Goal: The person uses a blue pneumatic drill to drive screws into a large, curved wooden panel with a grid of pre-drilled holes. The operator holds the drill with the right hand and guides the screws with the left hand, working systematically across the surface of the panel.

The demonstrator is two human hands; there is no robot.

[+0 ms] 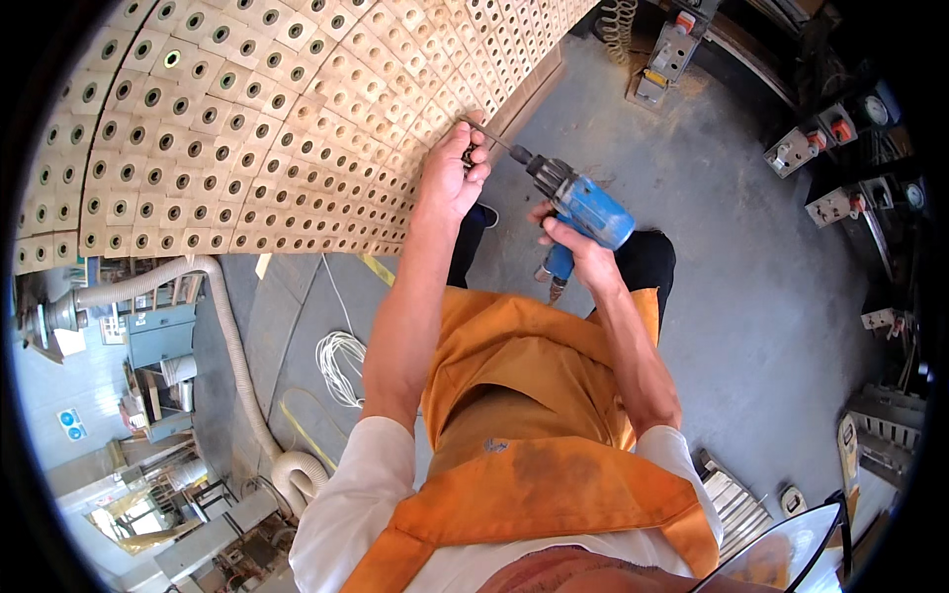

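Note:
My right hand (583, 252) is wrapped round the handle of a blue power drill (596, 211), which points up and to the left. From its dark chuck a long thin bit (491, 134) runs to the fingertips of my left hand (455, 170). The left fingers are curled, with small dark metal inserts (469, 155) showing between them; the exact number is hidden. Just beyond that hand lies a wide array of pale wooden blocks (326, 99) with round holes. Many holes at the left hold dark metal rings, while several in the middle (368, 74) are bare wood.
A coil of white cable (341, 368) and a ribbed beige hose (232, 366) lie on the grey floor at the left. Machine parts with orange switches (675, 49) stand at the upper right. A slatted pallet-like piece (732, 504) is at the lower right.

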